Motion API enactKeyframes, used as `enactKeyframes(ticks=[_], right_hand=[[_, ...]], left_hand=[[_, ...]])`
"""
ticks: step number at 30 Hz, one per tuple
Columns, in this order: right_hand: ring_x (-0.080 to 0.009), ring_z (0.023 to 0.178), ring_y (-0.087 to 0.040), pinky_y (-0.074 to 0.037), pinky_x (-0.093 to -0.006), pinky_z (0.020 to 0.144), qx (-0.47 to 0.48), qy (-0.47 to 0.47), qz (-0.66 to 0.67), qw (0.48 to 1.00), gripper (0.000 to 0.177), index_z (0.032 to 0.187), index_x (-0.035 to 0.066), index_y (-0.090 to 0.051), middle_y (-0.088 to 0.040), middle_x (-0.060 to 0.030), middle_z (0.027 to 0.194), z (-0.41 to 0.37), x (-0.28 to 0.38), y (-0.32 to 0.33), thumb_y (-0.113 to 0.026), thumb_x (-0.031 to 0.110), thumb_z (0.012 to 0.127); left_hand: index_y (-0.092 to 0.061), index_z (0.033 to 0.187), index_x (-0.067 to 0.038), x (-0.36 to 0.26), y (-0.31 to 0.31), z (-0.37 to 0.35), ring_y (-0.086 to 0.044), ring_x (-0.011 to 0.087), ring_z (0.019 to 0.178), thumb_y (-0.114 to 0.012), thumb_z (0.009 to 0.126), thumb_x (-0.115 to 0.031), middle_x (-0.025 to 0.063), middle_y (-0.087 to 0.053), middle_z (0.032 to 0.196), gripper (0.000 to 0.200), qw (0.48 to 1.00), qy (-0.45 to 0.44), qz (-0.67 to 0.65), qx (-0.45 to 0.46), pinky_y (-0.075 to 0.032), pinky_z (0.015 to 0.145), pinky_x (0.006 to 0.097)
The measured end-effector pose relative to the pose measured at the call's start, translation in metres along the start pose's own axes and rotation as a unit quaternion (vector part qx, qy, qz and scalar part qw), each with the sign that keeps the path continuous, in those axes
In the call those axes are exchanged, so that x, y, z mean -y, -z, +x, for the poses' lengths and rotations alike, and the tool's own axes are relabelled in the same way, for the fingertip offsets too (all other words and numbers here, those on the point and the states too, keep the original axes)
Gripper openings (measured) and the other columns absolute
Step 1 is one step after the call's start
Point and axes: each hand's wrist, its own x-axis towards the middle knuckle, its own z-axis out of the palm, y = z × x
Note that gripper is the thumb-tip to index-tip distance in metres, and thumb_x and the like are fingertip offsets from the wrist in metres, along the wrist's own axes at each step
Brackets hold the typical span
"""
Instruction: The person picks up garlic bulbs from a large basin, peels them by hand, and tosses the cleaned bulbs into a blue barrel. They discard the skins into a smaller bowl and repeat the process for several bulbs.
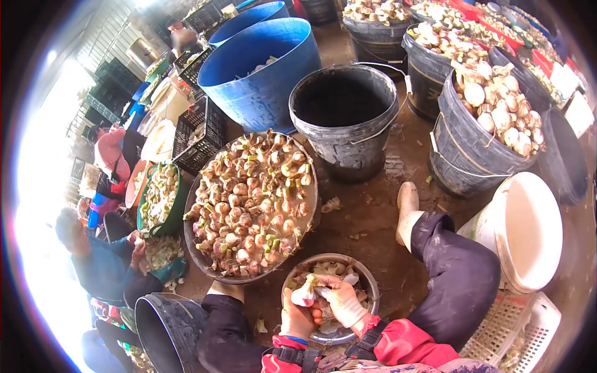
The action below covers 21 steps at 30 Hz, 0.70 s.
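Observation:
My left hand holds a garlic bulb with a pale, pinkish skin above a metal bowl. My right hand is closed beside the bulb, its fingers on a small pale item at the bulb's right side that is too small to make out. Peelings and pale pieces lie in the bowl, between my legs. Just beyond, to the left, a wide round tub is heaped with unpeeled garlic bulbs, some with green stems.
An empty black bucket stands ahead, blue tubs behind it. Buckets of garlic are at the right, near a white bucket. Another black bucket is by my left leg. A person in teal sits at the left.

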Motion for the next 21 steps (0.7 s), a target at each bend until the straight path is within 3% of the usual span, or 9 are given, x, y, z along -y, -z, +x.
enactKeyframes(ticks=[4,5,8,10,11,12,16,19,21], right_hand=[[-0.0133,0.091,-0.061,-0.049,-0.0243,0.081,-0.017,0.103,-0.059,0.993,0.028,0.112,0.003,-0.065,-0.066,-0.0043,0.104,0.008,-0.005,0.003,-0.057,-0.004,0.086],[-0.0133,0.091,-0.061,-0.049,-0.0243,0.081,-0.018,0.101,-0.057,0.993,0.028,0.112,0.003,-0.065,-0.066,-0.0043,0.104,0.006,-0.006,0.004,-0.057,-0.004,0.086],[-0.0123,0.090,-0.061,-0.048,-0.0241,0.079,0.044,-0.002,-0.199,0.979,0.022,0.106,0.004,-0.067,-0.067,-0.0028,0.100,0.000,0.001,0.004,-0.060,-0.002,0.085],[-0.0112,0.089,-0.061,-0.048,-0.0238,0.078,0.127,0.086,-0.339,0.928,0.019,0.102,0.004,-0.067,-0.067,-0.0022,0.097,-0.004,0.007,0.004,-0.062,0.000,0.084],[-0.0115,0.087,-0.061,-0.048,-0.0237,0.078,0.090,0.008,-0.235,0.968,0.018,0.101,0.003,-0.067,-0.068,-0.0029,0.095,0.003,-0.001,0.011,-0.063,0.001,0.084],[-0.0123,0.087,-0.061,-0.048,-0.0244,0.078,0.094,0.069,-0.187,0.976,0.021,0.103,0.004,-0.067,-0.068,-0.0029,0.095,0.007,0.000,0.016,-0.061,0.000,0.083],[-0.0137,0.086,-0.062,-0.048,-0.0246,0.079,-0.012,0.045,-0.236,0.971,0.027,0.107,0.006,-0.067,-0.069,-0.0074,0.095,0.016,0.007,0.020,-0.057,0.000,0.082],[-0.0222,0.095,-0.064,-0.048,-0.0276,0.084,-0.035,0.083,-0.603,0.793,0.027,0.112,0.011,-0.065,-0.067,-0.0151,0.098,0.025,0.000,0.035,-0.063,0.011,0.085],[-0.0216,0.100,-0.063,-0.048,-0.0285,0.087,0.034,0.146,-0.594,0.790,0.028,0.114,0.010,-0.064,-0.066,-0.0142,0.102,0.018,-0.001,0.037,-0.063,0.012,0.086]], left_hand=[[-0.050,0.111,-0.007,0.012,0.014,0.005,-0.055,0.0205,0.064,-0.048,0.090,-0.059,0.0101,-0.058,0.083,0.056,0.991,-0.121,-0.051,-0.009,-0.048,0.056,0.0354],[-0.045,0.117,-0.008,0.013,0.015,-0.002,-0.058,0.0204,0.076,-0.063,0.089,-0.040,0.0107,-0.057,0.095,0.046,0.987,-0.142,-0.075,0.028,-0.053,0.064,0.0363],[-0.044,0.118,-0.008,0.015,0.008,-0.026,-0.059,0.0203,0.083,-0.069,0.086,-0.022,0.0089,-0.056,0.097,0.043,0.959,-0.267,0.093,0.013,-0.056,0.071,0.0354],[-0.042,0.123,-0.008,0.002,0.025,-0.031,-0.062,0.0229,0.087,-0.075,0.079,-0.009,0.0100,-0.057,0.100,0.055,0.976,-0.207,0.048,0.045,-0.057,0.074,0.0348],[-0.041,0.126,-0.009,0.000,0.036,-0.028,-0.064,0.0250,0.087,-0.075,0.079,-0.010,0.0114,-0.058,0.103,0.058,0.976,-0.165,0.066,0.128,-0.058,0.074,0.0370],[-0.040,0.130,-0.011,0.000,0.038,-0.029,-0.066,0.0272,0.088,-0.075,0.078,-0.010,0.0128,-0.060,0.107,0.062,0.967,-0.121,0.083,0.210,-0.058,0.073,0.0392],[-0.037,0.137,-0.015,-0.002,0.032,-0.046,-0.067,0.0288,0.087,-0.077,0.074,-0.006,0.0165,-0.058,0.114,0.075,0.961,-0.061,0.048,0.264,-0.059,0.073,0.0413],[-0.034,0.140,-0.017,-0.005,0.025,-0.054,-0.066,0.0271,0.083,-0.079,0.072,-0.008,0.0159,-0.059,0.111,0.082,0.972,-0.062,0.039,0.224,-0.058,0.071,0.0403],[-0.034,0.141,-0.018,-0.005,0.031,-0.054,-0.066,0.0265,0.082,-0.080,0.071,-0.009,0.0157,-0.059,0.111,0.084,0.978,-0.069,0.032,0.196,-0.057,0.070,0.0406]])
